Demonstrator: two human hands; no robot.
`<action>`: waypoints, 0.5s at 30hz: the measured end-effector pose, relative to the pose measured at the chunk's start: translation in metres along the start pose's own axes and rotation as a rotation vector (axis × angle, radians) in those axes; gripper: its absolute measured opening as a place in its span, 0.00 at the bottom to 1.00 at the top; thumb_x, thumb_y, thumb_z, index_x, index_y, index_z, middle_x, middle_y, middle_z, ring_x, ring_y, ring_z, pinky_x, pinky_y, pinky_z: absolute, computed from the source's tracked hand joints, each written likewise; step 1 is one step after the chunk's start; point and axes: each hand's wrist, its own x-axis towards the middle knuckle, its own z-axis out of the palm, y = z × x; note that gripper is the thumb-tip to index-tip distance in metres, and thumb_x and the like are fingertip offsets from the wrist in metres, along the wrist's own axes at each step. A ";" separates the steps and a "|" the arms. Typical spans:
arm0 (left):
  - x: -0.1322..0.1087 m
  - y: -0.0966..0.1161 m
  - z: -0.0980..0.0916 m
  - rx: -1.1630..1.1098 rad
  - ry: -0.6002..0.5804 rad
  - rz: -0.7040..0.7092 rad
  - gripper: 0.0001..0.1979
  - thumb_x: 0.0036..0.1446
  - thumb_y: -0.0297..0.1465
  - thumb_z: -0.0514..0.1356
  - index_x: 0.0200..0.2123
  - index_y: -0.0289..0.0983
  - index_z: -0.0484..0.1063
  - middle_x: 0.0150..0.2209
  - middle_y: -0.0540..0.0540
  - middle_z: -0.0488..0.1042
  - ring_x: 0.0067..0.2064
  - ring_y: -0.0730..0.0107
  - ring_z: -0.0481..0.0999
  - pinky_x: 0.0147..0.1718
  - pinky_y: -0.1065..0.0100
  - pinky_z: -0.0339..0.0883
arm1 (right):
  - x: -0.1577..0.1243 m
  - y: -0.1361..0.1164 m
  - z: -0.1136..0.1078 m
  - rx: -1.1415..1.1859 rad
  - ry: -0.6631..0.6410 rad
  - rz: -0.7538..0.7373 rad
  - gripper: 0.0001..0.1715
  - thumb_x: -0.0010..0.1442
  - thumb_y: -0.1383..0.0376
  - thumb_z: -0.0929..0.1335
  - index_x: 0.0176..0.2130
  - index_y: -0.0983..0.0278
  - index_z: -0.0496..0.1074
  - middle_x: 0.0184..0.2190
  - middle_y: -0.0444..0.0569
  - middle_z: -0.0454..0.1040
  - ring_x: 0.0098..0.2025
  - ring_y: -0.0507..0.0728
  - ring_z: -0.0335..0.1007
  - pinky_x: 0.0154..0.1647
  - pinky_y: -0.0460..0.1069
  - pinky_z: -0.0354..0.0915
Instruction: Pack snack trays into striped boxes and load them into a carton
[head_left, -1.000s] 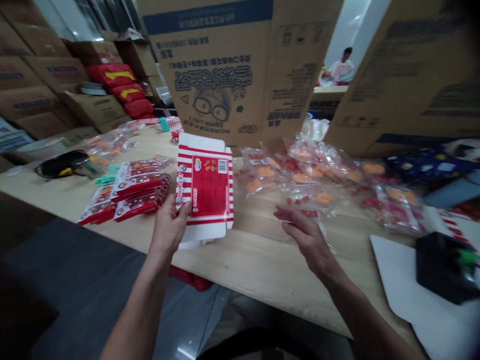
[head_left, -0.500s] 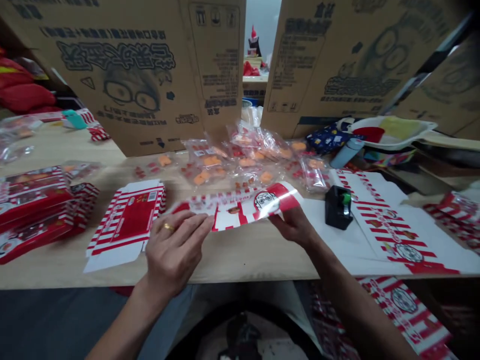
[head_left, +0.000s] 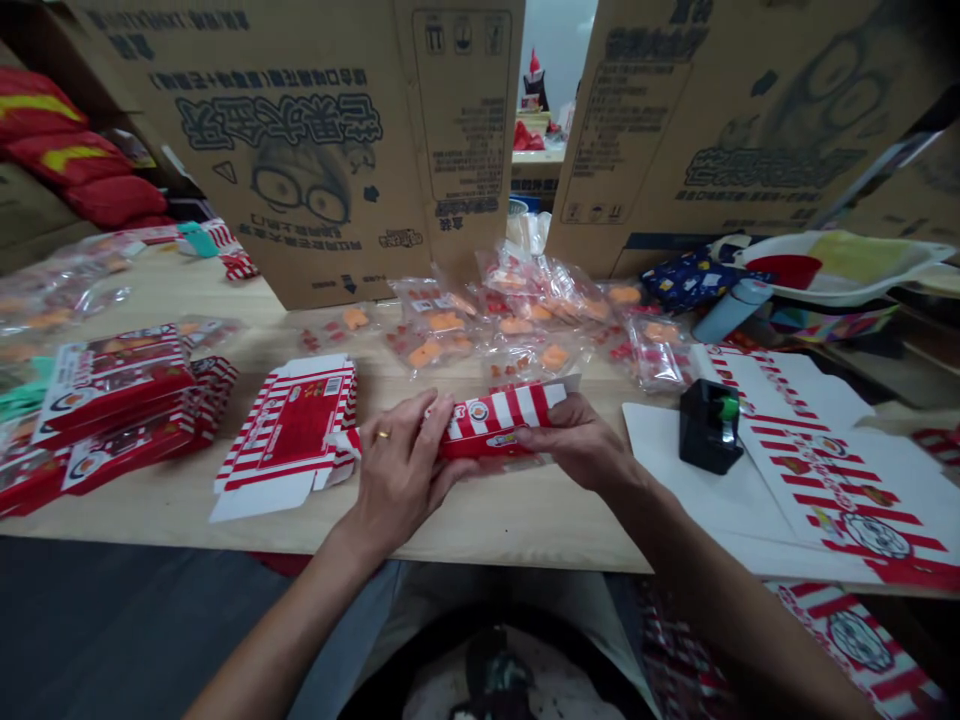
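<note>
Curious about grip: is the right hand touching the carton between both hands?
Touching: head view shows the right hand clasping the carton, thumb on it.

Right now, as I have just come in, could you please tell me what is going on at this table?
A person's left hand and right hand hold a red-and-white striped cardboard carton, one at each end. To its left, a red-and-white box with open flaps lies on the pale wooden table. Clear plastic packets with orange pieces lie beyond the hands, and a black tape dispenser stands to the right.
</note>
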 end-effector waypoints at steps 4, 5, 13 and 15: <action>0.001 0.004 0.001 -0.228 -0.054 -0.089 0.20 0.65 0.37 0.62 0.57 0.38 0.71 0.45 0.41 0.82 0.41 0.61 0.81 0.40 0.66 0.68 | 0.007 -0.028 0.009 -0.324 -0.067 -0.122 0.14 0.61 0.54 0.71 0.36 0.61 0.82 0.31 0.46 0.80 0.33 0.58 0.75 0.40 0.55 0.72; 0.002 0.005 0.001 -0.298 -0.060 -0.157 0.16 0.66 0.36 0.61 0.54 0.38 0.73 0.41 0.44 0.83 0.36 0.65 0.81 0.36 0.69 0.68 | 0.008 -0.034 0.011 -0.432 0.034 -0.242 0.13 0.62 0.55 0.70 0.37 0.60 0.81 0.31 0.46 0.79 0.34 0.57 0.75 0.41 0.54 0.72; 0.003 0.034 0.023 -0.763 0.055 -0.791 0.14 0.67 0.40 0.57 0.50 0.38 0.72 0.36 0.49 0.81 0.30 0.71 0.77 0.31 0.74 0.69 | 0.035 0.026 0.019 0.123 0.679 -0.285 0.30 0.64 0.40 0.61 0.43 0.61 0.75 0.35 0.48 0.81 0.36 0.59 0.79 0.35 0.52 0.72; -0.004 0.044 0.033 -0.866 -0.014 -0.798 0.17 0.68 0.39 0.56 0.56 0.39 0.68 0.40 0.47 0.81 0.36 0.69 0.79 0.35 0.73 0.71 | 0.042 0.050 0.018 0.287 0.656 -0.176 0.35 0.62 0.35 0.60 0.37 0.61 0.74 0.30 0.47 0.80 0.31 0.59 0.78 0.31 0.52 0.72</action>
